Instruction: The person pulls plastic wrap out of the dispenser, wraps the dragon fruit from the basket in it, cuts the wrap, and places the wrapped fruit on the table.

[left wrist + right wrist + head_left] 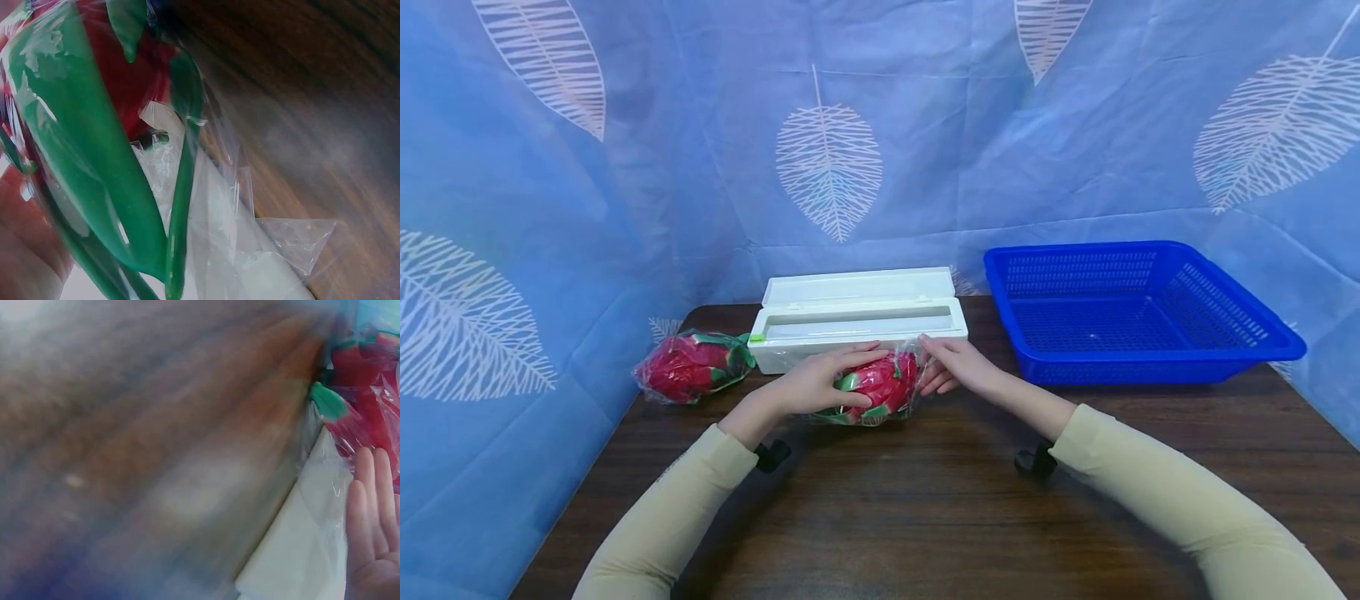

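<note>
A red dragon fruit with green leaf tips (889, 385), wrapped in clear film, lies at the front of a white cling film box (786, 354). My left hand (808, 385) holds it from the left, thumb on the near side and fingers over the top. Its green scales (94, 150) fill much of the left wrist view under shiny film. At the fruit's right end is my right hand (958, 365), fingers extended beside the film. The right wrist view also shows straight fingers (364, 487) next to the wrapped fruit. Whether they touch it is hard to tell.
Another film-wrapped dragon fruit (688, 367) lies left of the box. The box's lid (857, 287) stands raised at the back, and a green slider (757, 338) sits on its left end. A blue basket (1142, 371) is at the right on the dark wooden table (925, 517).
</note>
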A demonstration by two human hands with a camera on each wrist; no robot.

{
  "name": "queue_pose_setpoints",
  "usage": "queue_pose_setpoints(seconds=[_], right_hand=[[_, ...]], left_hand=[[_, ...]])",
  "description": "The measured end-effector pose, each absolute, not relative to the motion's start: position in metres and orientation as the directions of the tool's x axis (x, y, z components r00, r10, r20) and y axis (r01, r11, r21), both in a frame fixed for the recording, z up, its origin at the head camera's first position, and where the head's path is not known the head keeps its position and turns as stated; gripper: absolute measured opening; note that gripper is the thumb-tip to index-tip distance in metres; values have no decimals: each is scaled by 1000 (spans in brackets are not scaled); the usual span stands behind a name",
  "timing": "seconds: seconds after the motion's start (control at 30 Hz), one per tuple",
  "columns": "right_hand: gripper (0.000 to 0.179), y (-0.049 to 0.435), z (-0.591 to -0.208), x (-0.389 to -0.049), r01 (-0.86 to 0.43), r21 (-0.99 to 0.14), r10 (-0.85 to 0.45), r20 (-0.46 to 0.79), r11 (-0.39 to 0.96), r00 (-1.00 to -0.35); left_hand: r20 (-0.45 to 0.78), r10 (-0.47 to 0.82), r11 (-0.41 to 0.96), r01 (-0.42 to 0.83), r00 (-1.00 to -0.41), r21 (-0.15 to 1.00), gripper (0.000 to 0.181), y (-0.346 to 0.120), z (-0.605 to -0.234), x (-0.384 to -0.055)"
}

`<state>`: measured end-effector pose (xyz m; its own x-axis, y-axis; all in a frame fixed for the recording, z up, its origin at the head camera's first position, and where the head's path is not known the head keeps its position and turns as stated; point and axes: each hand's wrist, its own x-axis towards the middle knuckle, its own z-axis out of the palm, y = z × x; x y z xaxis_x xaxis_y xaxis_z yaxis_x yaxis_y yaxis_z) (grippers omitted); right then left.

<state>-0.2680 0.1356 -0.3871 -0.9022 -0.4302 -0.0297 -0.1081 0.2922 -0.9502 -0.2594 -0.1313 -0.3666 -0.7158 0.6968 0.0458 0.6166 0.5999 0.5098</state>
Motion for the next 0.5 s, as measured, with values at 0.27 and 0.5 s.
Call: queue_pose_setpoints(seconds=[0.27, 0.5], right_hand=[[24, 135, -384, -275, -166, -909, -454, -28, 382, -891], [25, 130, -382, -280, -107, -907, -434, -89, 407, -896]], left_hand=[[52, 710, 593, 636, -702, 493, 78, -130, -367, -261], [55, 726, 566, 640, -686, 520, 77, -132, -366, -263]])
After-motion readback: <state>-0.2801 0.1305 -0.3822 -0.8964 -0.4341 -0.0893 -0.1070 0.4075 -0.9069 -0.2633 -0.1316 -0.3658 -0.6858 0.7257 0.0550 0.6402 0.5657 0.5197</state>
